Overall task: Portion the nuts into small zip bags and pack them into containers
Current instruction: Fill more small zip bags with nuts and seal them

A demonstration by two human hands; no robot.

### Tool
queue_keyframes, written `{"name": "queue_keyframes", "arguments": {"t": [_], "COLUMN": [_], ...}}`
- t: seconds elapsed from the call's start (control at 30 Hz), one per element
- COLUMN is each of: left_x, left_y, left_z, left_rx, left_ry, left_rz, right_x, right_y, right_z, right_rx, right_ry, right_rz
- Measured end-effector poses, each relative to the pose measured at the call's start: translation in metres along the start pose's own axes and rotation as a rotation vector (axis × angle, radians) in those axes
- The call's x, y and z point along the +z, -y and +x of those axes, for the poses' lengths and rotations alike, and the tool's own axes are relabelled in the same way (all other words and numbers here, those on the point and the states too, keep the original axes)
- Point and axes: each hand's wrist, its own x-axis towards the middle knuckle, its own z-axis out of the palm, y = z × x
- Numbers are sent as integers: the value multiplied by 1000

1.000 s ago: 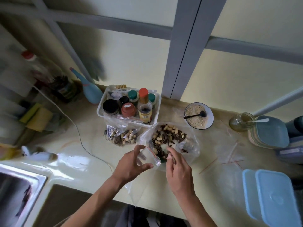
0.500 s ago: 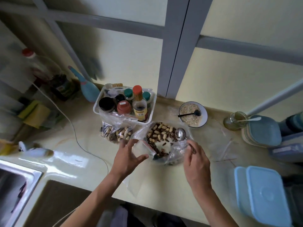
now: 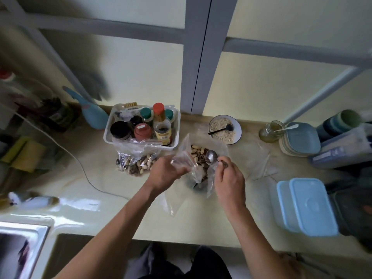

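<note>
Nuts (image 3: 198, 153) lie in a big clear bag (image 3: 201, 168) on the counter (image 3: 120, 188), just beyond both sets of fingers. Left hand (image 3: 164, 174) pinches a small zip bag (image 3: 181, 161) at its open edge. Right hand (image 3: 228, 178) curls its fingers around a metal spoon (image 3: 211, 157), the bowl over the nuts. Blue lidded containers (image 3: 306, 206) stand well apart to the right, with bare counter between.

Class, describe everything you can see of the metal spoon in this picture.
The spoon looks like shiny silver metal, with an oval bowl and a thin handle. Its bowl appears empty and faces up. The right hand pinches the handle, holding the bowl over the open bag of nuts. Most of the handle is hidden by fingers.
</note>
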Motion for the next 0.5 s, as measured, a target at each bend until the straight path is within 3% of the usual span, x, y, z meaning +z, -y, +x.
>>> {"name": "queue_keyframes", "arguments": {"t": [0.1, 0.27, 0.37, 0.43, 0.5], "left_x": [-2, -6, 4, 16, 31], "left_y": [-20, -16, -29, -34, -35], "left_z": [-1, -7, -13, -11, -7], "left_rx": [87, -123, 30, 209, 226], "left_ry": [8, -153, -220, -136, 35], "left_rz": [108, 626, 681, 628, 554], "right_x": [-3, -9, -9, -9, -7], "right_y": [-5, -9, -14, -16, -16], "right_z": [3, 9, 11, 11, 8], "right_rx": [27, -21, -40, -55, -115], "right_ry": [-5, 14, 29, 49, 60], "right_rz": [26, 29, 34, 60, 60]}}
